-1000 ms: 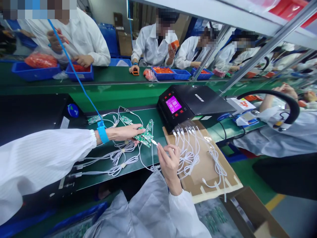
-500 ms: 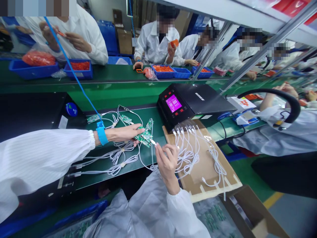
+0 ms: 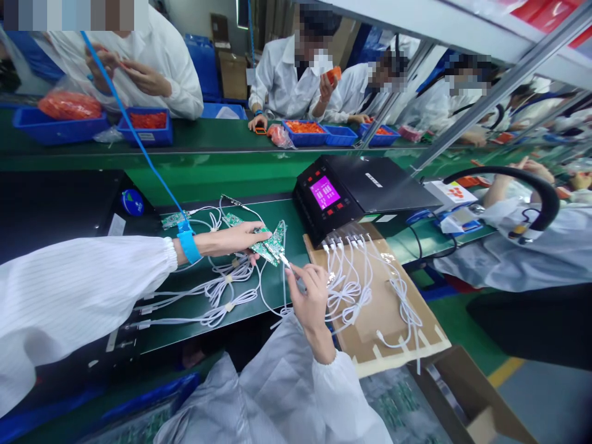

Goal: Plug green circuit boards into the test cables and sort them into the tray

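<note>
My left hand, with a blue wrist strap behind it, is closed on green circuit boards. My right hand pinches the white plug of a cable at the boards' lower right edge. Whether the plug is fully seated I cannot tell. Another circuit board lies just beyond, with a white cable running from it. More boards rest on the green bench at the left, among coiled white cables.
A black tester with a lit screen stands behind a cardboard sheet carrying white cables. Another black box stands left. Across the line, co-workers handle orange parts beside blue bins. An open carton sits lower right.
Both hands have shifted slightly upward with the boards and plug, and the right fingers have curled closer round the plug. A co-worker opposite has moved an orange part a little to the right.
</note>
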Demonstrator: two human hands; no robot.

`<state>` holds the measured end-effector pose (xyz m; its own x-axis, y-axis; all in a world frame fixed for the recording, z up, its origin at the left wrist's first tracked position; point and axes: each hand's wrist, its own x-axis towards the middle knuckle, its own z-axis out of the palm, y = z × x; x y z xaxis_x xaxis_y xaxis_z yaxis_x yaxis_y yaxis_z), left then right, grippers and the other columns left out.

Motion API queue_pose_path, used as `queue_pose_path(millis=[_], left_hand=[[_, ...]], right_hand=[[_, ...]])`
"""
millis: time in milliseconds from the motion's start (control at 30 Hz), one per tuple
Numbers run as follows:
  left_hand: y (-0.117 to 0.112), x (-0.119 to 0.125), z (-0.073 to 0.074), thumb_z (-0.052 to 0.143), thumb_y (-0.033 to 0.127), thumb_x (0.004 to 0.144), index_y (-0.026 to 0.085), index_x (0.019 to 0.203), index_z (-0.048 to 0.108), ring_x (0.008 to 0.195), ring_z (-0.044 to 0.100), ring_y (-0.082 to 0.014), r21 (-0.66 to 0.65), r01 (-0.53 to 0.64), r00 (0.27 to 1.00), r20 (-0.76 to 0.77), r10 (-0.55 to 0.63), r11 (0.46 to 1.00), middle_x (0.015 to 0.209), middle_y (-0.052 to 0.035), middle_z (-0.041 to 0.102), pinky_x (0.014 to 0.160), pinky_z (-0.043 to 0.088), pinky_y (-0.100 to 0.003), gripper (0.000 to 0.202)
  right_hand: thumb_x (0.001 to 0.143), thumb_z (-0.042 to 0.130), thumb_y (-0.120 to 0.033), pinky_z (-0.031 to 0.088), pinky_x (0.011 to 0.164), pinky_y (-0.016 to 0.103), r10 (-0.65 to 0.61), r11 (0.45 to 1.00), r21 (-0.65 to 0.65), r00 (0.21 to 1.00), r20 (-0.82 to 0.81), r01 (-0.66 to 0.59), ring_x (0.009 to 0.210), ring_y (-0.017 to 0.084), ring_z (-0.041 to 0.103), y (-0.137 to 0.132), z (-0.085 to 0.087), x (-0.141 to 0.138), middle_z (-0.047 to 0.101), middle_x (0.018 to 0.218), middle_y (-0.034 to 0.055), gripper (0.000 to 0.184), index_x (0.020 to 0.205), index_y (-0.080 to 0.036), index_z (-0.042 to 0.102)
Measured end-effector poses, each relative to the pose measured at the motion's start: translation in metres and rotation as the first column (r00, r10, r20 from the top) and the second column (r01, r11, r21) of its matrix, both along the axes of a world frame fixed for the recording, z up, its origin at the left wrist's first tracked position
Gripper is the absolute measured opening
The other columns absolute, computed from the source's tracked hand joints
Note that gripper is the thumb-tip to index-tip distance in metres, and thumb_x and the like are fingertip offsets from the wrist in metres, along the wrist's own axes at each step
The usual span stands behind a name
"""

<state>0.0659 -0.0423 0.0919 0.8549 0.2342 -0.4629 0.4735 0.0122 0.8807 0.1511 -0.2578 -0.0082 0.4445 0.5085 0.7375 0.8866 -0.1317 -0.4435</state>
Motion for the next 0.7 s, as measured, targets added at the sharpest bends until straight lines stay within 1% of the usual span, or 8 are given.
queue_pose_path(millis=[167,267,333,400,467,500,600,700], left_hand=[[-0.006,-0.001,0.002,0.077,0.045,0.089,0.018,0.138,0.051,0.066,0.067,-0.0177,-0.005,-0.081,0.997,-0.006,0.081,0.997,0.082,-0.0025,0.067,0.063,0.052,-0.030,0.061],[-0.010,-0.002,0.002,0.075,0.044,0.091,0.017,0.151,0.042,0.064,0.067,-0.0177,-0.042,-0.131,0.991,0.006,0.131,0.991,0.089,-0.0052,0.069,0.067,0.056,-0.032,0.074],[-0.012,-0.002,0.001,0.072,0.044,0.093,0.016,0.153,0.039,0.064,0.067,-0.0179,-0.056,-0.144,0.990,0.003,0.144,0.988,0.089,-0.0054,0.068,0.069,0.057,-0.034,0.074],[-0.013,-0.002,-0.001,0.069,0.044,0.094,0.016,0.144,0.048,0.063,0.067,-0.0175,-0.045,-0.130,0.991,0.013,0.131,0.990,0.088,-0.0043,0.066,0.067,0.057,-0.033,0.061],[-0.014,-0.002,-0.003,0.069,0.046,0.094,0.017,0.123,0.058,0.060,0.065,-0.0165,-0.014,-0.096,0.994,0.046,0.096,0.995,0.084,-0.0020,0.063,0.061,0.055,-0.031,0.043],[-0.013,-0.002,-0.003,0.069,0.048,0.093,0.017,0.111,0.059,0.059,0.064,-0.0158,0.000,-0.073,0.995,0.064,0.073,0.997,0.082,-0.0008,0.061,0.058,0.053,-0.030,0.037],[-0.013,-0.002,-0.002,0.070,0.052,0.091,0.019,0.091,0.053,0.057,0.061,-0.0135,0.017,-0.010,0.996,0.084,0.009,1.000,0.074,0.0029,0.053,0.053,0.047,-0.026,0.037],[-0.015,-0.002,0.004,0.072,0.052,0.089,0.020,0.088,0.049,0.056,0.059,-0.0121,0.026,-0.004,0.998,0.070,0.002,1.000,0.074,0.0054,0.046,0.050,0.043,-0.025,0.040]], right_hand=[[0.102,0.062,-0.025,0.050,0.082,0.036,0.047,0.999,-0.008,0.979,-0.199,-0.050,0.087,0.020,0.060,0.002,0.002,-0.002,0.067,0.079,0.0034,0.014,0.097,-0.019,0.073],[0.102,0.062,-0.026,0.050,0.084,0.037,0.031,0.999,0.027,0.973,-0.231,-0.026,0.090,0.021,0.061,0.003,0.002,-0.003,0.069,0.084,0.0049,0.014,0.095,-0.019,0.073],[0.101,0.062,-0.026,0.051,0.084,0.038,0.009,0.998,0.057,0.970,-0.242,0.006,0.090,0.021,0.062,0.003,0.001,-0.004,0.069,0.084,0.0052,0.014,0.095,-0.019,0.072],[0.101,0.062,-0.026,0.051,0.084,0.038,-0.004,0.996,0.082,0.968,-0.250,0.026,0.090,0.021,0.061,0.004,0.001,-0.005,0.069,0.084,0.0053,0.013,0.095,-0.019,0.072],[0.101,0.062,-0.024,0.051,0.084,0.038,-0.002,0.995,0.093,0.969,-0.248,0.026,0.090,0.021,0.061,0.004,0.001,-0.006,0.069,0.085,0.0054,0.012,0.096,-0.019,0.072],[0.101,0.063,-0.024,0.051,0.084,0.038,0.004,0.995,0.097,0.970,-0.243,0.020,0.090,0.021,0.061,0.004,0.001,-0.006,0.069,0.085,0.0055,0.012,0.096,-0.019,0.072],[0.100,0.063,-0.023,0.051,0.084,0.038,0.016,0.995,0.103,0.973,-0.230,0.008,0.089,0.021,0.060,0.003,0.002,-0.006,0.069,0.084,0.0056,0.011,0.096,-0.019,0.072],[0.101,0.063,-0.024,0.051,0.083,0.038,0.023,0.995,0.097,0.975,-0.222,-0.001,0.088,0.021,0.060,0.001,0.003,-0.006,0.069,0.082,0.0054,0.012,0.095,-0.019,0.072]])
